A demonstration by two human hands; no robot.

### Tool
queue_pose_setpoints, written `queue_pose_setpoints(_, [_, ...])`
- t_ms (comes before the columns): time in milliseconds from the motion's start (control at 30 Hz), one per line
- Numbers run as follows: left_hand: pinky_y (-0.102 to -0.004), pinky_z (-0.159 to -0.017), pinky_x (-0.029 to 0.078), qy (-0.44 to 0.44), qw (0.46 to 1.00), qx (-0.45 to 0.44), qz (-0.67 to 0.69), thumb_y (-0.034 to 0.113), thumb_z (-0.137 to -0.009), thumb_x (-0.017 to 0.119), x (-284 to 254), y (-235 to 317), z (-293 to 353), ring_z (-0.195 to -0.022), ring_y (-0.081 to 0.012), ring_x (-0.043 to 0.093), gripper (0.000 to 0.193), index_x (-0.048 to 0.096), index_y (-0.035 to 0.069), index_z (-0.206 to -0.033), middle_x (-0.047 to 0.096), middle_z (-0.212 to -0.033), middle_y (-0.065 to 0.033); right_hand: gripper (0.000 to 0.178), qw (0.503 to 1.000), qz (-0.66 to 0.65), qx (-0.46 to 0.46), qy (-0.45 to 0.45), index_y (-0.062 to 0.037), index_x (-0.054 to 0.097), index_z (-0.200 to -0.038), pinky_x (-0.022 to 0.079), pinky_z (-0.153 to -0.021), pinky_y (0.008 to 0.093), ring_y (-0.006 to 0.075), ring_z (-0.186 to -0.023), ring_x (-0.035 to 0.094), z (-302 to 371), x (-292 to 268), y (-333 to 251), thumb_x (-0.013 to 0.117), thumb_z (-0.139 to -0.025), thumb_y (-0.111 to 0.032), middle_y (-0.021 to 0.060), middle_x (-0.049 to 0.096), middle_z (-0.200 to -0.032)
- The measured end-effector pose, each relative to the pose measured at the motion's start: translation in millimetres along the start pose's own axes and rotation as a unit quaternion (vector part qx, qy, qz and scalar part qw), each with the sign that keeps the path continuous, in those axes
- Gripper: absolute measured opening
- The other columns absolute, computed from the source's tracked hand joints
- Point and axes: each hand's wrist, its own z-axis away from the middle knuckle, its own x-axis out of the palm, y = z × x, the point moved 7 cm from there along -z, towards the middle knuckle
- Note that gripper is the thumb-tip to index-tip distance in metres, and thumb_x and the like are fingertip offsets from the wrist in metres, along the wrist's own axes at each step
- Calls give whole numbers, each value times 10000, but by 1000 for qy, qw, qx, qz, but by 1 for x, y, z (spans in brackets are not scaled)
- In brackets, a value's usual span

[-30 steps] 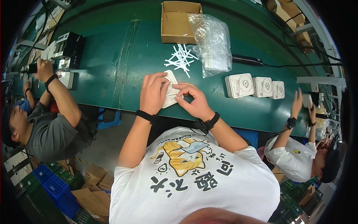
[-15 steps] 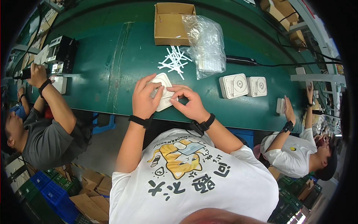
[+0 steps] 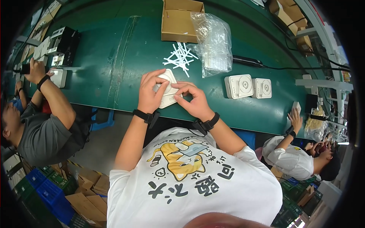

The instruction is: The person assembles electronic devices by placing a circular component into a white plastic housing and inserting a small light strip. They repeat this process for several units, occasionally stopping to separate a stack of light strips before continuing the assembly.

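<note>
A white rounded-rectangular device (image 3: pixel 166 102) with a round dial on its face lies on the green table in front of me, between my hands. My left hand (image 3: pixel 151 93) holds its left side, with thumb and index finger bent over the dial; whether a small part sits between those fingertips is hidden. On the right edge, my right hand (image 3: pixel 194 102) grips the same device, thumb and index finger curled close together near its small round buttons. Beyond it lies a loose heap of thin white strips (image 3: pixel 180 57).
An open cardboard box (image 3: pixel 178 32) and a clear plastic bag (image 3: pixel 216 47) lie at the back. Near a black handheld tool (image 3: pixel 247 60) with a cable stand two similar white devices (image 3: pixel 238 86). Co-workers sit left and right; one's hand (image 3: pixel 295 119) touches a white piece.
My hands stay on the device, and more of its dial shows now. The whole view has shifted slightly. The right co-worker's hand and white piece have turned a little.
</note>
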Motion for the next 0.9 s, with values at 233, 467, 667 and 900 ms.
queue_pose_setpoints(233, [-513, -1199, 540, 63, 997, -36, -35, 126, -904, 962, -5, 1, 9, -1398, -401, 692, 195, 849, 77, -1055, 783, -1518, -145, 107, 995, -25, 85, 52, -50, 832, -1136, 595, -922, 288, 135, -1090, 762, -14, -20, 21, 883, -1043, -61, 65, 841, -1184])
queue_pose_setpoints(467, [-515, -1223, 528, 67, 996, -41, -37, 111, -894, 954, -5, 2, 10, -1434, -412, 666, 148, 902, 110, -1033, 777, -1525, -136, 189, 993, 62, 104, 2, -39, 883, -1226, 601, -857, 284, 104, -944, 742, -45, -21, -9, 891, -1050, -107, 42, 819, -1059])
queue_pose_setpoints(667, [-519, -1250, 510, 79, 994, -57, -52, 116, -910, 945, 4, 6, 11, -1491, -418, 623, 154, 927, 123, -1062, 765, -1554, -127, 196, 983, 173, 63, -21, -24, 898, -1168, 639, -819, 323, 174, -874, 774, -62, -19, -31, 914, -1015, -146, 80, 811, -1004])
queue_pose_setpoints(900, [-525, -1263, 498, 106, 993, -44, -38, 124, -922, 944, 8, 2, 16, -1511, -421, 609, 178, 937, 135, -1099, 756, -1580, -110, 177, 975, 200, 64, -65, -10, 869, -1165, 624, -874, 312, 158, -914, 746, -76, -17, -32, 889, -1031, -124, 67, 795, -1045])
